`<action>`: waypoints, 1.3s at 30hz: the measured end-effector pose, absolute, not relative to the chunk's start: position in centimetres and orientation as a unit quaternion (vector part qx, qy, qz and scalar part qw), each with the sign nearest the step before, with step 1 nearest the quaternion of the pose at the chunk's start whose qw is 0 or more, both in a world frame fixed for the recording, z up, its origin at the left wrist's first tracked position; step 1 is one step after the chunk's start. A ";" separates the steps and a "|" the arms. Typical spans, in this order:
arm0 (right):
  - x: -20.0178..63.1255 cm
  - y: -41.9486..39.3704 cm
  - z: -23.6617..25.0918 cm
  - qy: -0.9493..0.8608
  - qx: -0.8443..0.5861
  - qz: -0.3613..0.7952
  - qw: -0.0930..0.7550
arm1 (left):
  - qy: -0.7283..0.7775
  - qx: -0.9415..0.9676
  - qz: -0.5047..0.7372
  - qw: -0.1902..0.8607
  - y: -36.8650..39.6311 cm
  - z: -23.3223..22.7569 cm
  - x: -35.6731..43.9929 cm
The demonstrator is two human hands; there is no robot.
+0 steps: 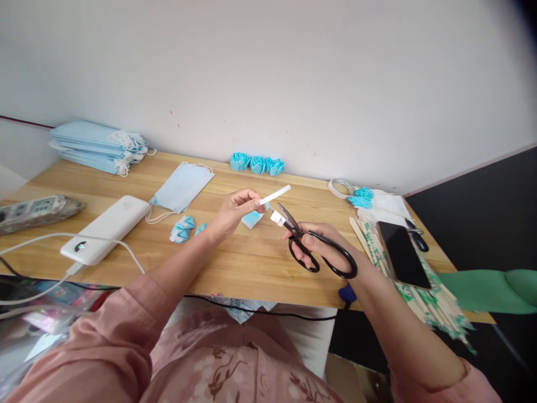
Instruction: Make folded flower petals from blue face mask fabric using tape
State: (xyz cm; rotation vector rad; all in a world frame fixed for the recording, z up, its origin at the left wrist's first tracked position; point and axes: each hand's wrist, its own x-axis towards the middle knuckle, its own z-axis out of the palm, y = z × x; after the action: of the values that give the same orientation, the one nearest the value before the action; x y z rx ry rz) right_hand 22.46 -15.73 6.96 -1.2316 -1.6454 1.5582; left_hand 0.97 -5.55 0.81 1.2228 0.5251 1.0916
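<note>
My left hand [235, 210] is closed, pinching a narrow white strip [276, 194] that looks like tape between thumb and fingers. In my right hand [321, 238] are black-handled scissors [335, 258], their blades parted and pointing up and left, just below the strip. Small white pieces [277, 217] sit at the blades; whether they stick to them I cannot tell. Behind my left fingers lies a light-blue folded piece [253, 218], partly hidden. Blue-and-white folded pieces [182, 229] rest left of my left wrist.
Blue fabric roses [257, 163] line the wall. A mask stack [96, 146], a single mask [183, 187], a cabled power bank [107, 228] and a power strip [39, 211] stand left. Rightward lie a tape roll [340, 189], a phone [403, 254] and wrapped chopsticks [438, 308].
</note>
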 end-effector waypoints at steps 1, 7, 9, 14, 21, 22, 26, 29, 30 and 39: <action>22.4 -15.7 6.9 -0.613 -0.457 0.582 0.278 | 0.228 0.538 0.482 0.653 -5.6 0.8 1.0; 22.2 -15.5 6.9 -0.620 -0.448 0.580 0.280 | 0.211 0.533 0.483 0.662 -5.7 0.8 1.1; 22.1 -15.4 6.9 -0.623 -0.446 0.578 0.281 | 0.210 0.535 0.480 0.663 -5.7 0.8 1.1; 21.6 -15.3 7.1 -0.617 -0.440 0.587 0.285 | 0.219 0.541 0.480 0.655 -5.7 0.9 1.1; 20.8 -14.9 6.8 -0.600 -0.430 0.598 0.312 | 0.216 0.533 0.484 0.660 -5.7 0.8 1.1; 20.8 -14.9 6.7 -0.602 -0.427 0.595 0.318 | 0.216 0.531 0.485 0.660 -5.7 0.8 1.1; 20.5 -14.9 6.6 -0.603 -0.438 0.582 0.325 | 0.222 0.529 0.489 0.657 -5.6 0.6 1.1; 20.2 -15.1 6.7 -0.595 -0.448 0.577 0.336 | 0.222 0.529 0.493 0.654 -5.5 0.4 1.2; 20.1 -15.1 6.7 -0.595 -0.449 0.574 0.340 | 0.222 0.529 0.494 0.653 -5.5 0.4 1.2; 19.8 -15.1 6.3 -0.615 -0.456 0.547 0.339 | 0.213 0.515 0.503 0.661 -5.4 0.5 1.2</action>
State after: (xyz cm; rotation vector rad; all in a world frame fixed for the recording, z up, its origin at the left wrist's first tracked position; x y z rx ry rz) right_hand 19.78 -15.10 6.28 -1.1868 -1.6021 1.4237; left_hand 1.20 -5.42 0.50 1.1651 0.4830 1.1374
